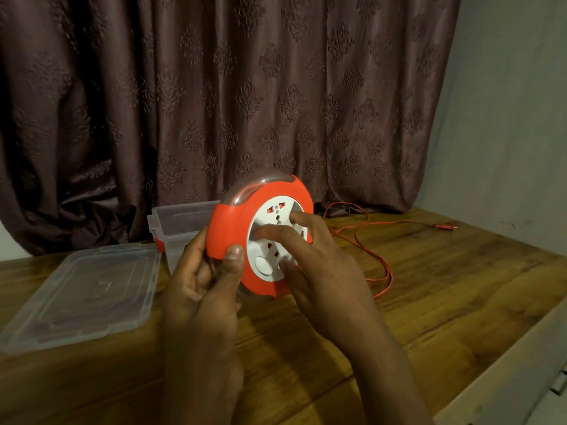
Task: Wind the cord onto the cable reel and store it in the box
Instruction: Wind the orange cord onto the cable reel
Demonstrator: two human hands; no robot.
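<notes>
Both hands (211,277) grip cable reel (260,234); wound cord seemingly hidden.

Box (181,222) part hidden behind reel (260,237) — lid (82,296) edge blurred.

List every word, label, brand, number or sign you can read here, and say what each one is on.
None can be read.
Cable reel: no legible brand or rating on its orange shell or white socket face; only socket holes and a round button show.
Lid: a faint embossed mark near its middle, too blurred to read.
Box: no text visible.
Plug: too small to tell.
</notes>
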